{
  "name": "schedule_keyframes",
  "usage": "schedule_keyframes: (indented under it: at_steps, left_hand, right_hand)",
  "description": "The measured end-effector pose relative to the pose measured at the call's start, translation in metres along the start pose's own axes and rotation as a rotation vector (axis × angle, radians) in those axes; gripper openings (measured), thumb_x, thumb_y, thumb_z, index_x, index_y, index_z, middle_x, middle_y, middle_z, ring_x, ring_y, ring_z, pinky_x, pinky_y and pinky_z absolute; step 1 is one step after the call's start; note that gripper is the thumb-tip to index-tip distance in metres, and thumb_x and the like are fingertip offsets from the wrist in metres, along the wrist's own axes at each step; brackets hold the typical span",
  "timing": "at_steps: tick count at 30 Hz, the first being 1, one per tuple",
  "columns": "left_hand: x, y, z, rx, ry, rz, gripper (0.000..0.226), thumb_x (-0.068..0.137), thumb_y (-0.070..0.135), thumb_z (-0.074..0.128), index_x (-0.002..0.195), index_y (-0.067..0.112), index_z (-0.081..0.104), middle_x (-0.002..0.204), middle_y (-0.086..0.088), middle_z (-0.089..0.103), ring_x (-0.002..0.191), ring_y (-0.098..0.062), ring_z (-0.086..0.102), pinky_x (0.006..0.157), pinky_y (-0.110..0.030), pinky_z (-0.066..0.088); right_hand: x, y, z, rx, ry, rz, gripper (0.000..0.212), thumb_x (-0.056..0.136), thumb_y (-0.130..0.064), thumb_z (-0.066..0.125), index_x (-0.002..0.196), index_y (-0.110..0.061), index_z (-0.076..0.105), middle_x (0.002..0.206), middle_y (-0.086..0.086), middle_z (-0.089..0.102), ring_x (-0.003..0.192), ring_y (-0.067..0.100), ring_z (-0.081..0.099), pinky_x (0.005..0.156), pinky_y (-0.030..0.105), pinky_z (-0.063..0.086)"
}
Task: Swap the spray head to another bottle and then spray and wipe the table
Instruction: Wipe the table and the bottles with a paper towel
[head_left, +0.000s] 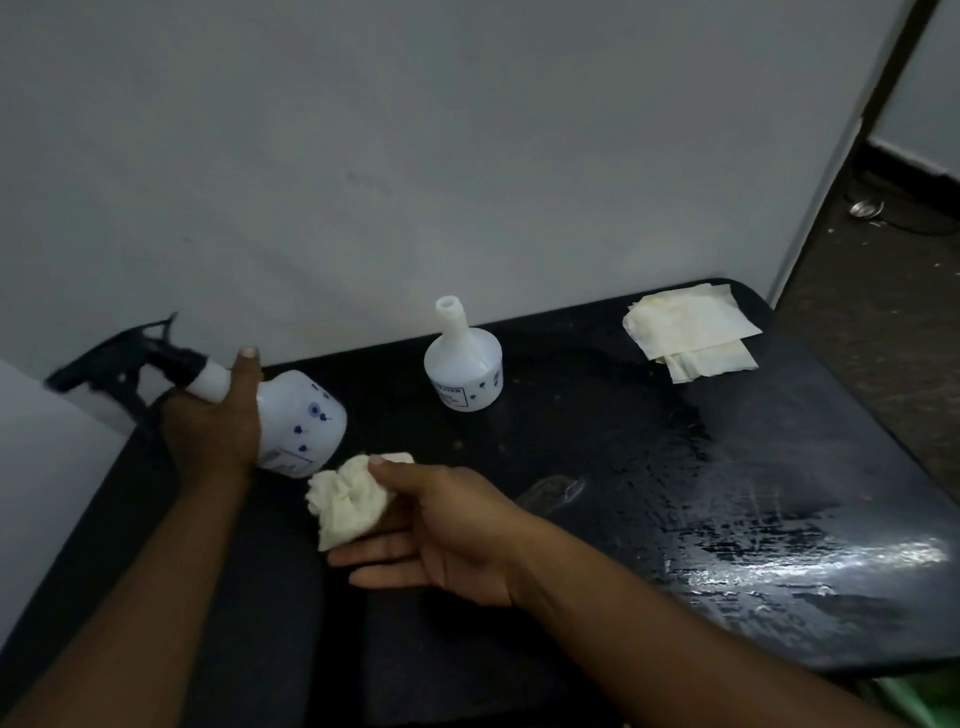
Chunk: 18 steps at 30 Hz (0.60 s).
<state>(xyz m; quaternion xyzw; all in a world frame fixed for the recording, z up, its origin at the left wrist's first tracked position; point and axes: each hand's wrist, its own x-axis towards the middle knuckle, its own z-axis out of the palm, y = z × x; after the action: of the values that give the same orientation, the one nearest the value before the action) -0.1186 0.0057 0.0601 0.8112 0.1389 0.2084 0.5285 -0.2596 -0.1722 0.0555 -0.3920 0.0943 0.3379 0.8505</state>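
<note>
Right hand (441, 525) pinches crumpled cloth (345, 499); left hand (213, 421) grips tilted spray bottle (296, 421).

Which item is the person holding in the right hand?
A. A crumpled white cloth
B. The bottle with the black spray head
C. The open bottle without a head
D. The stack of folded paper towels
A: the right hand pinches a crumpled white cloth, while the left hand grips the bottle with the black spray head.
</note>
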Motion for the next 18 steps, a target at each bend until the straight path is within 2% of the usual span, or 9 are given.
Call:
schedule_keyframes:
  at_steps: [3,7,10,13,16,18]
  left_hand:
    - [0.032,0.007,0.013,0.195,-0.014,0.058,0.072,0.084,0.062,0.058,0.131,0.008,0.055,0.134,-0.014,0.060,0.123,-0.032,0.056,0.105,-0.043,0.042]
    - [0.062,0.006,0.039,0.330,-0.139,0.102,0.086,0.081,0.064,0.061,0.142,0.006,0.044,0.144,-0.017,0.050,0.131,-0.034,0.047,0.111,-0.042,0.036]
    - [0.071,0.003,0.057,0.370,-0.225,0.147,0.088,0.077,0.057,0.071,0.140,0.003,0.044,0.143,-0.018,0.050,0.130,-0.034,0.048,0.111,-0.039,0.037]
    - [0.078,-0.003,0.073,0.376,-0.234,0.177,0.079,0.078,0.051,0.073,0.135,0.002,0.049,0.138,-0.018,0.054,0.126,-0.034,0.051,0.107,-0.038,0.039]
    - [0.085,-0.010,0.087,0.316,-0.215,0.174,0.077,0.078,0.054,0.072,0.131,0.002,0.053,0.135,-0.018,0.057,0.123,-0.033,0.053,0.106,-0.039,0.041]
    - [0.094,-0.015,0.098,0.268,-0.209,0.173,0.079,0.076,0.055,0.072,0.132,0.003,0.053,0.136,-0.016,0.057,0.124,-0.032,0.053,0.106,-0.039,0.042]
  right_hand:
    - [0.002,0.000,-0.008,-0.088,0.168,-0.080,0.039,0.096,-0.037,0.052,0.122,-0.011,0.061,0.113,0.012,0.070,0.086,0.017,0.068,0.080,0.030,0.055]
    - [0.005,-0.010,-0.016,-0.108,0.221,-0.137,0.030,0.095,-0.035,0.054,0.111,-0.011,0.064,0.096,0.008,0.070,0.077,0.014,0.066,0.066,0.024,0.056]
    - [0.007,-0.013,-0.017,-0.146,0.207,-0.138,0.033,0.095,-0.038,0.054,0.111,-0.010,0.063,0.087,0.006,0.068,0.068,0.011,0.064,0.057,0.020,0.053]
    - [0.004,-0.011,-0.018,-0.261,0.242,-0.189,0.033,0.094,-0.039,0.055,0.109,-0.011,0.065,0.085,0.004,0.067,0.066,0.008,0.063,0.054,0.017,0.052]
    - [0.002,-0.010,-0.019,-0.413,0.344,-0.298,0.026,0.091,-0.041,0.061,0.084,-0.017,0.064,0.071,-0.001,0.063,0.054,0.003,0.057,0.048,0.017,0.047]
    - [0.004,-0.010,-0.023,-0.559,0.463,-0.381,0.030,0.085,-0.048,0.066,0.074,-0.021,0.056,0.067,-0.003,0.060,0.054,0.004,0.055,0.052,0.019,0.044]
